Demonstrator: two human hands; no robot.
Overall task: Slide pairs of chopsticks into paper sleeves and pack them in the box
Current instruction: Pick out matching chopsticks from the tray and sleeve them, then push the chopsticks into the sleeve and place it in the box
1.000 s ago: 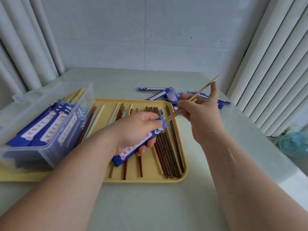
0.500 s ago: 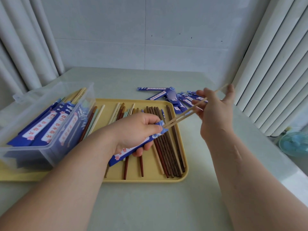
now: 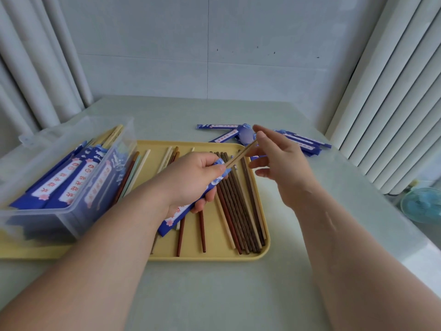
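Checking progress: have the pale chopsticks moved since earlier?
Yes. The chopsticks slid left, deeper into the sleeve; their free end now reaches only the far right corner of the tray.

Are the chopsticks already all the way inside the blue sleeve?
No, the pale chopsticks stick out of the blue paper sleeve that the left hand grips.

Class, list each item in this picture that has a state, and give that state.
left hand, grips the paper sleeve
paper sleeve, held tilted, pair partly inside
light chopstick pair, top ends sticking out
right hand, fingers relaxed at the pair's top ends
clear box, lidless, holding sleeved pairs
loose chopsticks, unsleeved, lying in the yellow tray
spare sleeves, heaped on the table
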